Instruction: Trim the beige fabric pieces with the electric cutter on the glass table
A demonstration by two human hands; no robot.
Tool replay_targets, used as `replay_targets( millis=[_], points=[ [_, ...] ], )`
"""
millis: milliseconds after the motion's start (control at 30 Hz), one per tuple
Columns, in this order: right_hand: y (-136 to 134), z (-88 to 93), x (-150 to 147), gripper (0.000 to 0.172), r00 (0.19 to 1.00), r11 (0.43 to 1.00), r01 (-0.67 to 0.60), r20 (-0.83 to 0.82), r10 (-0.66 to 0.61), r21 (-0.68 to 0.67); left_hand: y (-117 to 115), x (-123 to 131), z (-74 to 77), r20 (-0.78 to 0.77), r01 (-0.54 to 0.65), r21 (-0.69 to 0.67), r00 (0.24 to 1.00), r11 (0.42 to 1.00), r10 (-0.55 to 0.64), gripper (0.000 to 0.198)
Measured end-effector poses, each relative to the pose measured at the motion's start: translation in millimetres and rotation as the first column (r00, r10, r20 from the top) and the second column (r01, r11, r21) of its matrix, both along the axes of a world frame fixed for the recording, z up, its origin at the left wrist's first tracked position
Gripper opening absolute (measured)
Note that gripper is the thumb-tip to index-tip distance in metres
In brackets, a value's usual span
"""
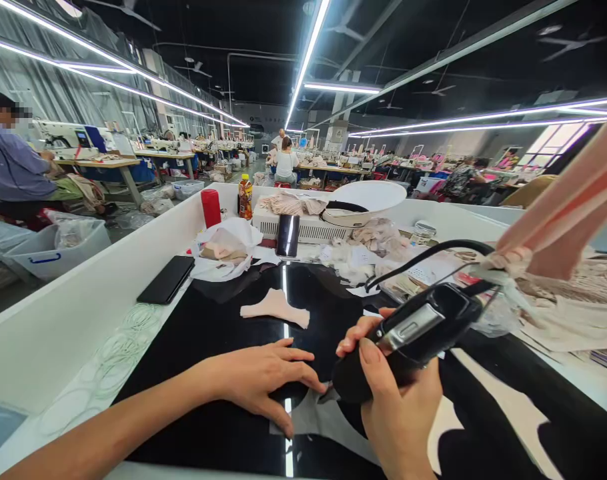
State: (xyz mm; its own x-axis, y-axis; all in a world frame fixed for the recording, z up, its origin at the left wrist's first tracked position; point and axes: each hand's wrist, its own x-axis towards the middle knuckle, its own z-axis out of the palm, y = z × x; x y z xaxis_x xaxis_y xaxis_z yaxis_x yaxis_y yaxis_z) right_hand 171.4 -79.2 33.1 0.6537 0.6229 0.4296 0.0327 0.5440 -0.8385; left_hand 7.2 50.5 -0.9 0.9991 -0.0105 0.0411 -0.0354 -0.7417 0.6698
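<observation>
My right hand is wrapped round a black corded handheld power tool with a metal plate on its side. The tool's rounded dark end points down and left, close to a sheer grey fabric piece on the glossy black work surface. My left hand has its fingers spread, thumb and fingertips at the edge of that grey piece. Beyond it lies a small pale pink curved fabric piece. A twisted pink cloth strip hangs down beside the tool's cord. The grey piece is partly hidden by my right hand.
A black phone stands against a white vented box. Around it are a bottle, a red cylinder, a plastic bag of fabric and a black flat case. Fabric stacks lie right. Co-workers sit farther off.
</observation>
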Motion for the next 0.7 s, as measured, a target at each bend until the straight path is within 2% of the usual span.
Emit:
replay_targets(
  millis=[267,700],
  points=[
    [11,1.4,-7,0.036,0.999,1.0,-0.019,-0.035,0.019,0.01,3,0,-8.3,0.015,-0.012,-0.039,1.0,0.999,0.013,0.079],
    [14,-6.1,-9,0.039,0.998,0.999,-0.046,-0.037,0.046,-0.003,4,-1,-11.3,0.019,-0.002,-0.049,1.0,0.999,0.003,0.09]
  ],
)
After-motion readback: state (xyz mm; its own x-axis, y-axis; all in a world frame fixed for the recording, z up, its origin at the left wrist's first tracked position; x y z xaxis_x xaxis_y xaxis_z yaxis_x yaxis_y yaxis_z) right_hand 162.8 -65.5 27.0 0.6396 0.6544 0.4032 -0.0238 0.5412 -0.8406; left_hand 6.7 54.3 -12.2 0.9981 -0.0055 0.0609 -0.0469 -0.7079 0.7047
